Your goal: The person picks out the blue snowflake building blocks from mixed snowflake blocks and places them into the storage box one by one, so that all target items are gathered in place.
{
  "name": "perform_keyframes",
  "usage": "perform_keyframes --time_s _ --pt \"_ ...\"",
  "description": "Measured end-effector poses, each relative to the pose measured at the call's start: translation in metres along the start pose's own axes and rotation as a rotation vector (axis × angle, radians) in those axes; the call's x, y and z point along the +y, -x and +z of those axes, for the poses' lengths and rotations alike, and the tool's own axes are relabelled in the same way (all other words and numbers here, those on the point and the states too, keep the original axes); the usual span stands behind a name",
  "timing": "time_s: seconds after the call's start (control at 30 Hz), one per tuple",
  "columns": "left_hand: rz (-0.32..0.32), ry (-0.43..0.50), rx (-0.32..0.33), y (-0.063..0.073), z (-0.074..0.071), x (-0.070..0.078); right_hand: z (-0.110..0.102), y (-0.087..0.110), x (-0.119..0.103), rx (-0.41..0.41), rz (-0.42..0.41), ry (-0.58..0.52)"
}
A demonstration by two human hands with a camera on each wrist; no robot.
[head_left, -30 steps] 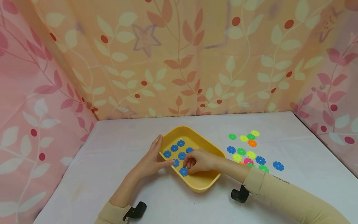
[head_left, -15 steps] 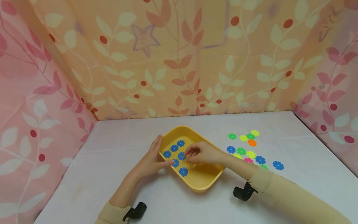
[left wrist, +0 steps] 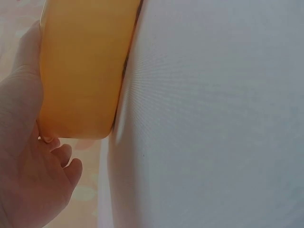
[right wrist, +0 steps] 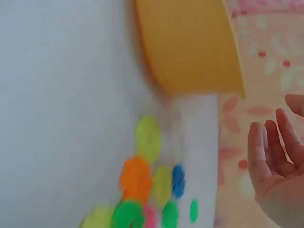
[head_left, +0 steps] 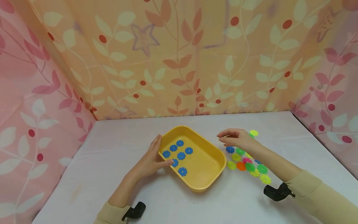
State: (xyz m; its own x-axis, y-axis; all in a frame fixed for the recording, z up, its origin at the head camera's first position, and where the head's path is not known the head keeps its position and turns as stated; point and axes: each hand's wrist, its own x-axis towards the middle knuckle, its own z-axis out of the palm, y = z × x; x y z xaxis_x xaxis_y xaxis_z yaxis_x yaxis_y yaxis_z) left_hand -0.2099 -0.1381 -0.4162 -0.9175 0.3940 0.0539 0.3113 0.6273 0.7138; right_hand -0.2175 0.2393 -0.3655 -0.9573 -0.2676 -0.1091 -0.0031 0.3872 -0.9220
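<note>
A yellow plastic basin [head_left: 208, 152] stands slanted on the white table, with several blue notched plastic discs [head_left: 181, 156] lying flat inside toward its left end. My left hand [head_left: 149, 160] holds that end: the thumb lies over the near rim and the fingers run along the outer far side. The left wrist view shows the hand [left wrist: 28, 128] up against the basin's wall [left wrist: 85, 71]. To the right of the basin, my right hand [head_left: 237, 138] hovers over loose discs, fingers loosely bent. Nothing shows between its fingers [right wrist: 259, 147] in the right wrist view.
Loose notched discs in green, yellow, orange, pink and blue lie on the table right of the basin, such as an orange disc [head_left: 241, 166] and a green disc [head_left: 262, 169]. Patterned cloth [head_left: 179, 62] hangs behind the table and at both sides.
My right hand has lifted out of the basin and swung right, over the loose discs. One blue disc it had covered now shows in the basin. My left hand stays in place.
</note>
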Motion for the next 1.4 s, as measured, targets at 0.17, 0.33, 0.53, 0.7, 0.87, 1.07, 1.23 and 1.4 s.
perform_keyframes --time_s 0.17,0.33,0.53,0.7,0.87,1.07,1.23,1.4 --pt "-0.004 -0.002 0.003 0.0 -0.001 -0.002 -0.02 0.008 0.026 0.018 0.056 0.109" --pt "-0.008 0.004 0.002 0.0 -0.001 -0.003 -0.029 0.006 0.051 0.04 0.046 0.276" --pt "-0.013 0.007 0.001 0.0 0.0 -0.005 -0.03 0.001 0.064 0.07 -0.028 0.466" --pt "-0.015 0.01 0.006 0.0 0.001 -0.004 -0.029 0.0 0.063 0.08 -0.079 0.517" --pt "-0.02 0.009 0.007 0.001 0.001 -0.003 -0.026 0.001 0.062 0.088 -0.087 0.553" --pt "-0.02 0.009 0.007 0.002 0.001 -0.003 -0.024 0.001 0.064 0.102 -0.126 0.578" --pt "-0.015 0.013 0.007 0.001 0.001 -0.002 -0.023 0.001 0.064 0.112 -0.128 0.586" --pt "-0.022 0.022 0.001 0.001 0.001 -0.001 -0.023 0.0 0.064 0.12 -0.121 0.584"
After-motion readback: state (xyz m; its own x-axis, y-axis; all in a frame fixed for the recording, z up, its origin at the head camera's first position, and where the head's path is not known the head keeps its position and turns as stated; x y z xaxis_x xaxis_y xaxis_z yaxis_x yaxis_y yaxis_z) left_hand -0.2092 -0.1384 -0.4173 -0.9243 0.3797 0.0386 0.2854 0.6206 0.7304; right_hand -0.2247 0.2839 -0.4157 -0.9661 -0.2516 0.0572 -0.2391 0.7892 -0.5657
